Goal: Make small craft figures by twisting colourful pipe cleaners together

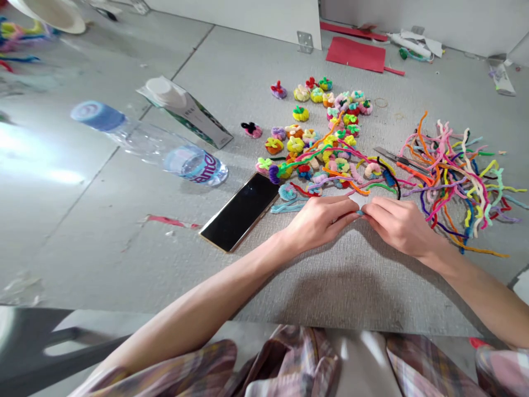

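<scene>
Both hands meet in front of me over the table, fingertips pinched together. Between them shows a tiny bit of light-blue pipe cleaner, mostly hidden by the fingers. My left hand closes on it from the left, my right hand from the right. Just beyond the fingers lie loose pipe cleaners, among them a black one and an orange one. Behind these sits a cluster of small coiled pipe-cleaner pieces in many colours. More light-blue pipe cleaners lie beside my left hand.
At right is a tangled heap of pipe cleaners, with scissors at its left edge. A phone lies left of my hand. Farther left are a water bottle and a carton. Red sheet lies by the white partition.
</scene>
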Demonstrator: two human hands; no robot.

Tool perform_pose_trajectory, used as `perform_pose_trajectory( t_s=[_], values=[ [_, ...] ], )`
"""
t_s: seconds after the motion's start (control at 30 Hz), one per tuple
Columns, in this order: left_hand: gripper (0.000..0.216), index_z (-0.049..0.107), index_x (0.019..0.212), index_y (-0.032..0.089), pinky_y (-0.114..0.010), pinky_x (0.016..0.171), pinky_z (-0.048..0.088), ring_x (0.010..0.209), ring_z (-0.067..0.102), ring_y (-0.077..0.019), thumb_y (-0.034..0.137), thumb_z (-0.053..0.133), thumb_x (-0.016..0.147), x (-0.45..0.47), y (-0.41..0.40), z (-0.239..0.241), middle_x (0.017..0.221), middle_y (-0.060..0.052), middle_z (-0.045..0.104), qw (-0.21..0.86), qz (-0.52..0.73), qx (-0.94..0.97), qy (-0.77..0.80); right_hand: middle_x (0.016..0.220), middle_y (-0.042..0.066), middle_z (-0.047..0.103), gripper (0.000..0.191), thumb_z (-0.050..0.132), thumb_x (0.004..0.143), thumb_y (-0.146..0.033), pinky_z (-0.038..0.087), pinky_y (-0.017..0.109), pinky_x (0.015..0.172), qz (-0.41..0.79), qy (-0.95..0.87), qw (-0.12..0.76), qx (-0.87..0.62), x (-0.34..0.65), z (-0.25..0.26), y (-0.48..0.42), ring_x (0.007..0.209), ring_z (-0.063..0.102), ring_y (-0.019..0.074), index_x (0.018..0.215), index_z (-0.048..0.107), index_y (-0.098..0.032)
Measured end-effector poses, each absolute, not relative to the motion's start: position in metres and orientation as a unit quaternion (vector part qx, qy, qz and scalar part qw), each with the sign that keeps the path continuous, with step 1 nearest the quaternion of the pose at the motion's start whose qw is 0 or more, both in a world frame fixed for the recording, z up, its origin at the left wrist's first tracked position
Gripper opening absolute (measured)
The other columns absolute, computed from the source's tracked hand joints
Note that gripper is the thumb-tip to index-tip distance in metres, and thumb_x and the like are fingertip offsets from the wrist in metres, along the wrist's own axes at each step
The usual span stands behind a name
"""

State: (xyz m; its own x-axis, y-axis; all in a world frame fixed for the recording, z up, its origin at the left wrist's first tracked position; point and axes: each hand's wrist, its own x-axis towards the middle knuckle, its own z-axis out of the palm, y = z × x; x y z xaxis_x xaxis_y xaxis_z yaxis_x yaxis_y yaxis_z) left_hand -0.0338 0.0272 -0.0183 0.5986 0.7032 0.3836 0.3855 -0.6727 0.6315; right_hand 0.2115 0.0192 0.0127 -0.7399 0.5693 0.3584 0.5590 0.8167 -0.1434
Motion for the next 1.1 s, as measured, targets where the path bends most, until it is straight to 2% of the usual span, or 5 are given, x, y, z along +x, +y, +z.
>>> perform_pose_trajectory(
  t_s=[0.27, 0.53, 0.73, 1.0, 1.1],
  values=[
    [0.026, 0.072, 0.089, 0.016, -0.024, 0.068, 0.044, 0.067, 0.061, -0.0127, 0.029, 0.060, 0.108, -0.029, 0.028, -0.013, 0.075, 0.001, 0.071, 0.389, 0.295, 0.794, 0.361, 0.083, 0.004, 0.067, 0.024, 0.052, 0.113, -0.014, 0.038, 0.034, 0.062, -0.097, -0.940, 0.181, -0.273, 0.211, 0.010, 0.019, 0.076, 0.062, 0.0174, 0.095, 0.069, -0.014],
    [0.031, 0.070, 0.082, 0.015, -0.023, 0.065, 0.042, 0.065, 0.057, -0.0114, 0.032, 0.061, 0.106, -0.029, 0.029, -0.009, 0.070, 0.002, 0.068, 0.448, 0.278, 0.765, 0.371, 0.080, 0.004, 0.066, 0.031, 0.047, 0.115, -0.017, 0.038, 0.033, 0.062, -0.092, -0.940, 0.182, -0.272, 0.211, 0.010, 0.020, 0.074, 0.059, 0.0171, 0.095, 0.071, -0.017],
    [0.031, 0.071, 0.085, 0.015, -0.021, 0.061, 0.047, 0.063, 0.064, -0.0122, 0.036, 0.062, 0.106, -0.030, 0.029, -0.007, 0.070, 0.000, 0.070, 0.531, 0.268, 0.720, 0.358, 0.081, 0.006, 0.071, 0.038, 0.040, 0.116, -0.017, 0.040, 0.036, 0.065, -0.063, -0.947, 0.148, -0.278, 0.210, 0.012, 0.017, 0.076, 0.062, 0.0191, 0.095, 0.073, -0.020],
    [0.023, 0.073, 0.092, 0.016, -0.025, 0.067, 0.046, 0.069, 0.063, -0.0139, 0.031, 0.062, 0.106, -0.031, 0.033, -0.015, 0.079, -0.001, 0.073, 0.315, 0.334, 0.809, 0.366, 0.104, 0.009, 0.079, 0.022, 0.057, 0.114, -0.034, 0.053, 0.033, 0.077, 0.149, -0.901, 0.213, -0.347, 0.215, 0.012, 0.027, 0.093, 0.073, 0.0214, 0.112, 0.072, -0.019],
    [0.022, 0.073, 0.093, 0.016, -0.025, 0.068, 0.047, 0.070, 0.064, -0.0142, 0.028, 0.060, 0.106, -0.033, 0.034, -0.015, 0.079, -0.002, 0.073, 0.291, 0.338, 0.816, 0.367, 0.103, 0.006, 0.079, 0.012, 0.064, 0.111, -0.029, 0.054, 0.032, 0.082, 0.230, -0.875, 0.231, -0.357, 0.217, 0.017, 0.031, 0.091, 0.074, 0.0198, 0.111, 0.072, -0.020]
  ],
)
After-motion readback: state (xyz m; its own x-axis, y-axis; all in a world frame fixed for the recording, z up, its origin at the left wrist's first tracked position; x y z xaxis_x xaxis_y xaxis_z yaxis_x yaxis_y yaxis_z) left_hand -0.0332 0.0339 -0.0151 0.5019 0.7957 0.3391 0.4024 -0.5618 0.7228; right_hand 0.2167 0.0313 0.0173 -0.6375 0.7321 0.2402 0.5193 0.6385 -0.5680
